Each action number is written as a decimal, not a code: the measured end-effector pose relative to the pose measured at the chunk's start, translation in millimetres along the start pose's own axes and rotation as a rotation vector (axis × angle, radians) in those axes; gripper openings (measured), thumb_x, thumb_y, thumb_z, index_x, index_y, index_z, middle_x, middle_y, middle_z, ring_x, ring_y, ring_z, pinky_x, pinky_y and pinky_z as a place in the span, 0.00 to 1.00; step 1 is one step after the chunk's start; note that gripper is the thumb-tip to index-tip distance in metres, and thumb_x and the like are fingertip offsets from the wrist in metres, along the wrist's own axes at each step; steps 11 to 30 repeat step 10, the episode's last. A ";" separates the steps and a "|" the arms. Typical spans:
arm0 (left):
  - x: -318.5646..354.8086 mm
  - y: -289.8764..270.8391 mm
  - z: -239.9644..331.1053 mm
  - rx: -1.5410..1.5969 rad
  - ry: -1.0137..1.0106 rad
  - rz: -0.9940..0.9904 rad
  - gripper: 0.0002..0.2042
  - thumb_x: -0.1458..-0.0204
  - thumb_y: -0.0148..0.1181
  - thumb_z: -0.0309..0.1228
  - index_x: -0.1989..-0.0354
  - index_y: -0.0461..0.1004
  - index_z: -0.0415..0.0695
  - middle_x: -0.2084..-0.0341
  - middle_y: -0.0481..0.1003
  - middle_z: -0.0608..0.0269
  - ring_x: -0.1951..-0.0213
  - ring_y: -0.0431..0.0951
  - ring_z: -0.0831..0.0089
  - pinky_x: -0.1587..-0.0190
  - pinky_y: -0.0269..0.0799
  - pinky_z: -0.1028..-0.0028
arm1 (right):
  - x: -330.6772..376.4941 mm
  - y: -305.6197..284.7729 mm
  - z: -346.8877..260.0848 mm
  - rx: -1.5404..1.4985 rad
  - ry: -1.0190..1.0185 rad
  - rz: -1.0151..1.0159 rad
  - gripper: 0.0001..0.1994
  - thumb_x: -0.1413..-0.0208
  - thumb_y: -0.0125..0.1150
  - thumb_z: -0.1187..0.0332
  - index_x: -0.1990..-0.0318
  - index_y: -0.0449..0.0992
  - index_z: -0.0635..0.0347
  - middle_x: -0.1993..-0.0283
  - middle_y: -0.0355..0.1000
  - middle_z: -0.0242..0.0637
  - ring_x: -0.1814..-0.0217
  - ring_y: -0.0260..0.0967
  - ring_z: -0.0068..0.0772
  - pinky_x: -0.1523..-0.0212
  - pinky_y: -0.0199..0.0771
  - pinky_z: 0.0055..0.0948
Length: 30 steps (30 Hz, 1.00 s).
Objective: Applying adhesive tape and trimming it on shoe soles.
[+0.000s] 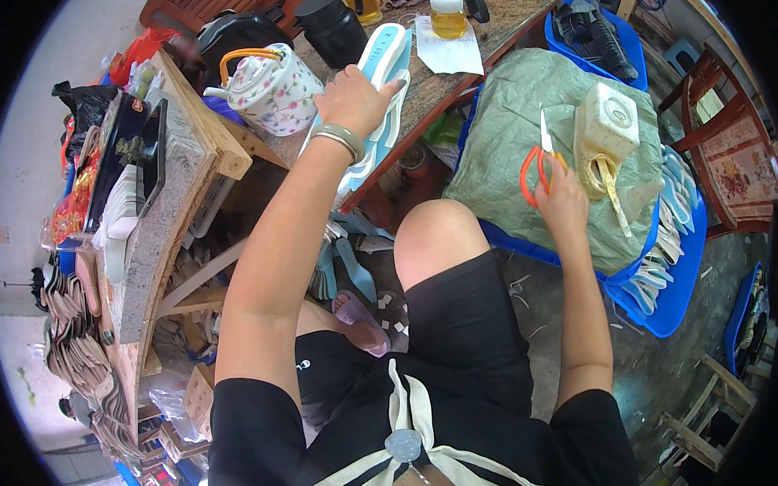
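My left hand [353, 105], a bangle at its wrist, is closed over several white and light blue shoe insoles [385, 54] lying at the table's edge. Its fingers and thumb press round them, and the palm hides part of the pieces. In my right hand [565, 198] is a pair of scissors [544, 144] with orange handles, blades pointing away from me. The scissors are held over a green woven sack [513, 119], just left of a white block-shaped container [612, 122]. Beside that container lies a roll of pale tape [599, 177] with a loose end.
A floral teapot [279, 89], a black canister [330, 27] and a jar of yellow liquid [447, 14] stand on the table. Light blue insoles [678, 193] fill a blue bin [683, 296] at right. Stacked insoles [77, 343] hang along the left bench [167, 209].
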State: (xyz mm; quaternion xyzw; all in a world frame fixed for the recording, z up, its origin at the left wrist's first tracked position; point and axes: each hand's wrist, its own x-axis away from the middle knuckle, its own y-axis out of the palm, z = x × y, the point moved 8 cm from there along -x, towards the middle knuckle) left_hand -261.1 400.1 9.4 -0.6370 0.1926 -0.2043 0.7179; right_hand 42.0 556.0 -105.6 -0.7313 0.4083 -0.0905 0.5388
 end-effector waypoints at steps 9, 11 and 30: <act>-4.7 9.9 -19.7 0.091 -0.049 0.027 0.35 0.50 0.54 0.57 0.44 0.63 0.38 0.46 0.68 0.47 0.44 0.68 0.51 0.44 0.61 0.55 | -37.8 16.7 14.2 0.043 0.024 0.042 0.24 0.57 0.67 0.61 0.49 0.72 0.53 0.56 0.70 0.49 0.51 0.70 0.50 0.54 0.73 0.43; -6.9 10.9 -20.9 0.085 -0.048 0.030 0.36 0.51 0.54 0.58 0.44 0.62 0.38 0.45 0.67 0.47 0.44 0.67 0.51 0.43 0.61 0.55 | -42.2 20.2 -3.2 -0.080 0.010 0.063 0.26 0.57 0.68 0.59 0.48 0.72 0.53 0.53 0.70 0.49 0.48 0.69 0.50 0.50 0.72 0.42; -6.9 10.9 -20.9 0.085 -0.048 0.030 0.36 0.51 0.54 0.58 0.44 0.62 0.38 0.45 0.67 0.47 0.44 0.67 0.51 0.43 0.61 0.55 | -42.2 20.2 -3.2 -0.080 0.010 0.063 0.26 0.57 0.68 0.59 0.48 0.72 0.53 0.53 0.70 0.49 0.48 0.69 0.50 0.50 0.72 0.42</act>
